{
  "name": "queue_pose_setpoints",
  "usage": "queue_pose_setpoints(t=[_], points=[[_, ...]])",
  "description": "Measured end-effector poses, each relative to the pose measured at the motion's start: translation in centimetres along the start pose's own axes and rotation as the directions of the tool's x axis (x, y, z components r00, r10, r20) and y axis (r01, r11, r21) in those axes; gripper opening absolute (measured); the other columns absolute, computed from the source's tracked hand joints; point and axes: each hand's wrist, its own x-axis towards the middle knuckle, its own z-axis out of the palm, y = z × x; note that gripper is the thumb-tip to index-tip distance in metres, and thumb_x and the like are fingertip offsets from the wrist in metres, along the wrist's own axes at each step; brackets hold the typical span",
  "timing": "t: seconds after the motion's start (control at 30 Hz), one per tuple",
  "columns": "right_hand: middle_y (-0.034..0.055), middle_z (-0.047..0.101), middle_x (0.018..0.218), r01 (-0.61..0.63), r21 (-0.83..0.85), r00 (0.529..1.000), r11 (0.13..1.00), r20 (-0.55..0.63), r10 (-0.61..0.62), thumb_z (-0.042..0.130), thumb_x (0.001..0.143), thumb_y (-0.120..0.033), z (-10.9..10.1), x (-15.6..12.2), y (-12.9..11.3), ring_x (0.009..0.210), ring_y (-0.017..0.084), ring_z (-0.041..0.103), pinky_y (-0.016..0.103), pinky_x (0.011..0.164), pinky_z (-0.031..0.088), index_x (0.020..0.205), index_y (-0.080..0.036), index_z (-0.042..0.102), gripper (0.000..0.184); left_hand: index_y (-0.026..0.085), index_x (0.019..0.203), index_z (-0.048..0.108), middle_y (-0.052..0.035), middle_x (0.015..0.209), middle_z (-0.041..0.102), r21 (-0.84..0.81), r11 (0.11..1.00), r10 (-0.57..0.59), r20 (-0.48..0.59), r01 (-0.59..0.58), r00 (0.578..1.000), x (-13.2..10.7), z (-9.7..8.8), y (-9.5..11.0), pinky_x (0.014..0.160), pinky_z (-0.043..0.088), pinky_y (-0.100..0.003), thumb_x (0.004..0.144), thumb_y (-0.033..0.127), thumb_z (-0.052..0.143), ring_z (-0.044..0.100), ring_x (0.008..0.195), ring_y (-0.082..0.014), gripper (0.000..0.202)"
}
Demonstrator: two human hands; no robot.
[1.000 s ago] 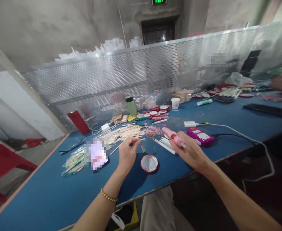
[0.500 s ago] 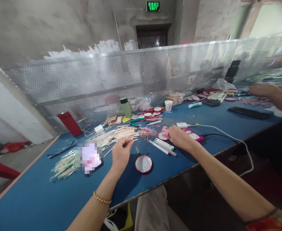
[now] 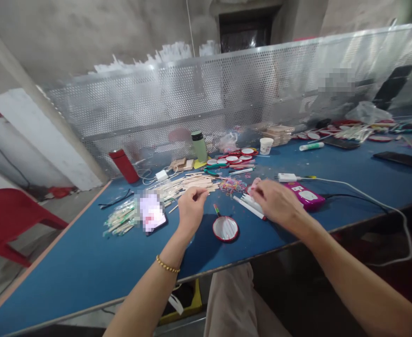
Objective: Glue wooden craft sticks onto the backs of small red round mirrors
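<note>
My left hand hovers over the table with thumb and fingertips pinched together. What sits in the pinch is too small to name. My right hand is bent over several white marker pens, its fingers curled and slightly blurred; whether they grip anything is hidden. Just beyond its fingertips a crumpled pink thing shows. Between and below the hands lies a round, red-rimmed disc with a pale shiny face and a short colour-banded handle. Small coloured rubber bands are heaped between the hands, further back.
Wooden sticks spread behind my left hand, with a phone and bagged sticks to its left. A purple box and white cable lie right. Bottles, red-rimmed discs and a paper cup stand along the perforated screen.
The view has swung left. My right hand has shifted from the pink thing toward the marker pens. My left hand keeps its pinch, and the disc stays in place on the table.
</note>
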Motion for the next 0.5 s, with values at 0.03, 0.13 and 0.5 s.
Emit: queue_pose_setpoints(t=[0.03,0.13,0.5], points=[[0.0093,0.068,0.085,0.051,0.061,0.998,0.997,0.042,-0.053,0.048,0.096,-0.038,0.0,-0.7,-1.6,0.079,0.023,0.063,0.033,0.072,0.044,0.084,-0.019,0.063,0.027,0.017,0.074,0.071,-0.0013,0.068,0.070,-0.008,1.000,-0.004,-0.005,0.004,1.000,0.0,-0.1,0.0,0.063,0.046,-0.026,0.076,0.021,0.064,0.061,0.063,-0.0139,0.008],[0.0105,0.068,0.091,0.180,0.153,0.975,0.972,0.104,-0.197,0.059,0.090,-0.049,0.4,-2.7,-5.8,0.087,0.027,0.063,0.035,0.075,0.046,0.096,-0.015,0.062,0.034,0.017,0.074,0.071,-0.0008,0.069,0.070,-0.010,1.000,-0.012,-0.010,0.012,1.000,0.0,-0.3,-0.2,0.065,0.046,-0.026,0.076,0.021,0.064,0.061,0.063,-0.0136,0.008],[0.0155,0.065,0.101,0.206,0.031,0.966,0.978,0.154,-0.208,0.076,0.074,-0.051,2.0,-3.8,-9.4,0.097,0.033,0.058,0.042,0.081,0.043,0.110,-0.011,0.059,0.056,0.017,0.072,0.069,0.0008,0.066,0.068,-0.060,0.998,-0.024,-0.022,0.023,0.999,0.0,-0.4,-0.3,0.062,0.044,-0.025,0.076,0.019,0.066,0.059,0.061,-0.0124,0.005]])
